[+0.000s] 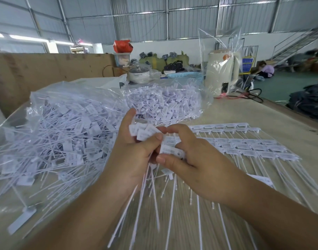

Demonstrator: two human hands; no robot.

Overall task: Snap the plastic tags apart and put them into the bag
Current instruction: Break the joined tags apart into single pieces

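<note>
Both hands meet above the table (244,112), in the middle of the view. The left hand (134,156) has its fingers curled around a bunch of loose white tags (143,131). The flat heads of these tags stick out above the thumb and index finger, and their long thin tails hang down below the palm and spread out like a fan toward the camera. The grasp is tight, with the thumb pressed on the front of the bunch.

The right hand (188,159) pinches a single tag head (170,150) between the thumb below and the curled index finger above. This head lies just beside the bunch in the left hand; I cannot tell if it is already separated from the strip.

To the right of the hands, joined strips of tags (248,143) lie flat on the table in several rows, heads side by side and tails pointing toward the near edge.

To the left, a big clear plastic bag (64,127) lies on the table, open toward the hands and full of separated tags in a tangled heap. Some tags spill out at its near side.

Farther back on the table there are a cream kettle (221,73) under a clear plastic cover, a pot with a lid (139,73) and a blue basket (185,76).
</note>
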